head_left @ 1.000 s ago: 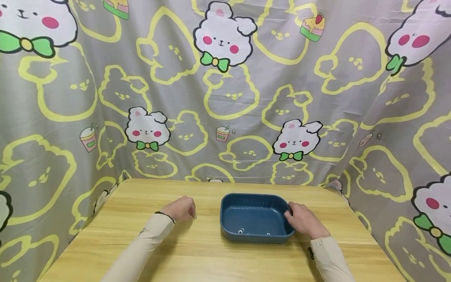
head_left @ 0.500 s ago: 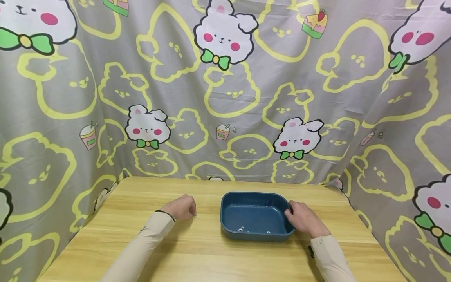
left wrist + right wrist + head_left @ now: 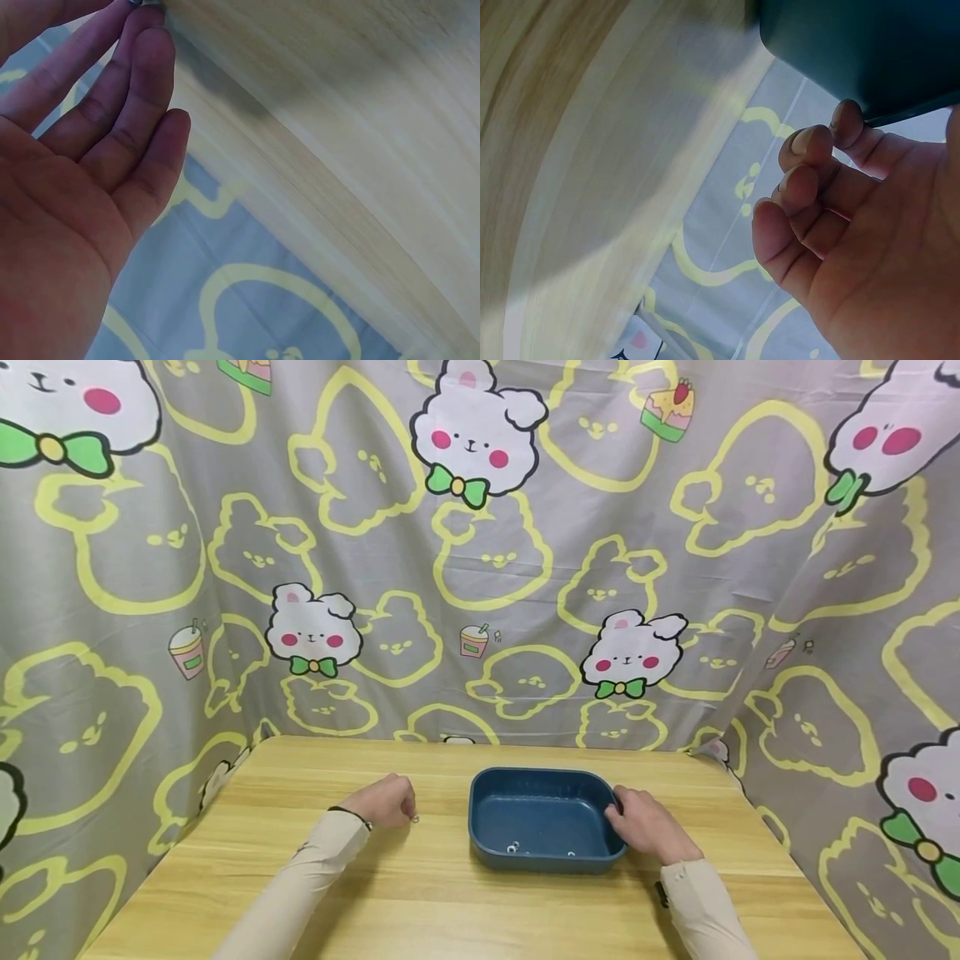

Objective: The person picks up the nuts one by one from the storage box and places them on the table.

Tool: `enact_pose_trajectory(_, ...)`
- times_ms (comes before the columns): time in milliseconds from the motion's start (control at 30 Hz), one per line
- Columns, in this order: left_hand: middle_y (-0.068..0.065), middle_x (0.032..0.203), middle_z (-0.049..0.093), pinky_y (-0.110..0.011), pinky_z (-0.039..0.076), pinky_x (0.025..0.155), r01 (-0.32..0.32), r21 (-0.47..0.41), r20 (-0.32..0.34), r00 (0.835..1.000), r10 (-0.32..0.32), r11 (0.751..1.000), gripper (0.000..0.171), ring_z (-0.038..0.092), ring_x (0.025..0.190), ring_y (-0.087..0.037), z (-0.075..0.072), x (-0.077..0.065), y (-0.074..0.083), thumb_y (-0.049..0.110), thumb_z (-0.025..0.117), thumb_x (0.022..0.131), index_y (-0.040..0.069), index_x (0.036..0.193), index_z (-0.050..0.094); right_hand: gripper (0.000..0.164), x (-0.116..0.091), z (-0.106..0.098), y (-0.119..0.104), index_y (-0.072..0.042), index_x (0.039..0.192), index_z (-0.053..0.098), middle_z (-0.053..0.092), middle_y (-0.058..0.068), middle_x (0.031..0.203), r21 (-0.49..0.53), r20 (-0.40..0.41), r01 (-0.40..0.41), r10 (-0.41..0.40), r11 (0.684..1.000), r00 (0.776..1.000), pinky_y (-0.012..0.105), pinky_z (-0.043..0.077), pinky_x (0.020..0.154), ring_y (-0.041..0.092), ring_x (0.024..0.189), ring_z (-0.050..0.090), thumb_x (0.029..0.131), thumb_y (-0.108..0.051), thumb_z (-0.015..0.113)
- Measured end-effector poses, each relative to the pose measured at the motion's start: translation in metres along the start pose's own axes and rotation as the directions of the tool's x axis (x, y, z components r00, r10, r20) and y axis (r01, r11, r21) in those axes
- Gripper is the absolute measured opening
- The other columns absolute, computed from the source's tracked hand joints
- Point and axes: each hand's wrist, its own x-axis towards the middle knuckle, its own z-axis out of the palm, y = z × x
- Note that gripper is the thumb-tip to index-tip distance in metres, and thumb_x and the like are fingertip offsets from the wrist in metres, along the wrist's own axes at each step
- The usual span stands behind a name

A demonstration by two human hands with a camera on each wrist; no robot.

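Note:
My left hand (image 3: 387, 802) is low over the table, left of the bin. Thumb and forefinger pinch a small silver metal nut (image 3: 416, 818) at their tips. In the left wrist view only the edge of that nut (image 3: 147, 2) shows at the top, and its exact shape is too small to tell. My right hand (image 3: 651, 825) grips the right wall of a dark blue plastic bin (image 3: 540, 864), thumb inside and forefinger outside. The other fingers (image 3: 774, 229) curl loosely below the rim in the right wrist view. Several small silver nuts (image 3: 513, 848) lie inside the bin near its front wall.
A light wood table (image 3: 420, 902) carries the bin. Grey cloth (image 3: 405, 568) with rabbit and yellow outline prints hangs behind it and at both sides.
Both hands, the nut and the bin keep their places. The head view has shifted very slightly.

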Motion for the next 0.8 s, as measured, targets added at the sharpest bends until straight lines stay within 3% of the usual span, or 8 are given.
enact_pose_trajectory(100,0.001,0.074,0.074,-0.022,0.051,0.062,0.006,-0.012,0.013,1.0,-0.005,1.0,0.013,0.057,0.065,-0.002,-0.002,0.0,-0.003,-0.006,0.075,0.077,0.006,0.075,0.079,0.018,0.0,0.0,0.0,-0.004,0.104,0.064,0.066,0.008,0.091,0.001,0.002,0.001,-0.001,1.0,1.0,0.043,0.05,0.076,0.02,0.08,0.057,0.099,-0.018,0.055)
enact_pose_trajectory(200,0.006,0.065,0.064,-0.021,0.042,0.056,0.022,-0.032,0.016,1.0,-0.021,0.999,0.018,0.048,0.059,-0.001,-0.007,0.001,-0.005,-0.006,0.069,0.081,0.006,0.068,0.073,0.017,0.001,0.0,0.0,-0.004,0.104,0.064,0.065,0.008,0.089,0.004,0.006,-0.002,0.002,1.0,1.0,0.042,0.049,0.075,0.02,0.079,0.057,0.099,-0.018,0.054)
enact_pose_trajectory(367,0.007,0.062,0.041,-0.023,0.027,0.055,0.02,-0.028,-0.043,0.999,-0.022,0.999,0.025,0.03,0.057,-0.006,-0.021,0.006,-0.003,-0.009,0.061,0.08,0.008,0.062,0.056,0.02,0.001,0.0,0.001,-0.003,0.107,0.064,0.065,0.008,0.09,0.003,0.007,-0.008,0.008,1.0,1.0,0.042,0.049,0.075,0.02,0.079,0.057,0.099,-0.018,0.054)
enact_pose_trajectory(467,0.006,0.066,0.052,-0.023,0.035,0.056,0.032,-0.001,-0.078,0.996,-0.032,0.999,0.019,0.04,0.06,-0.004,-0.028,0.01,0.004,-0.005,0.063,0.085,0.006,0.069,0.065,0.022,0.001,0.0,0.001,-0.002,0.109,0.064,0.066,0.009,0.092,0.0,0.009,-0.012,0.012,1.0,1.0,0.043,0.05,0.076,0.021,0.081,0.058,0.099,-0.018,0.053)
enact_pose_trajectory(600,-0.002,0.087,0.075,-0.028,0.053,0.069,0.046,0.022,-0.118,0.992,-0.043,0.999,0.012,0.062,0.075,-0.006,-0.035,0.015,0.019,0.003,0.067,0.09,0.003,0.094,0.078,0.019,0.001,0.0,0.0,-0.004,0.106,0.064,0.066,0.009,0.091,-0.007,0.006,-0.011,0.011,1.0,1.0,0.042,0.049,0.076,0.02,0.08,0.057,0.099,-0.018,0.053)
enact_pose_trajectory(800,-0.002,0.088,0.075,-0.028,0.055,0.072,-0.041,0.024,-0.171,0.984,0.045,0.999,0.011,0.063,0.074,-0.007,-0.045,0.027,0.054,0.003,0.068,0.091,0.007,0.093,0.078,0.013,-0.001,-0.001,-0.002,-0.007,0.097,0.063,0.065,0.007,0.086,-0.018,-0.013,0.011,-0.011,1.0,1.0,0.041,0.049,0.074,0.019,0.078,0.058,0.099,-0.017,0.054)
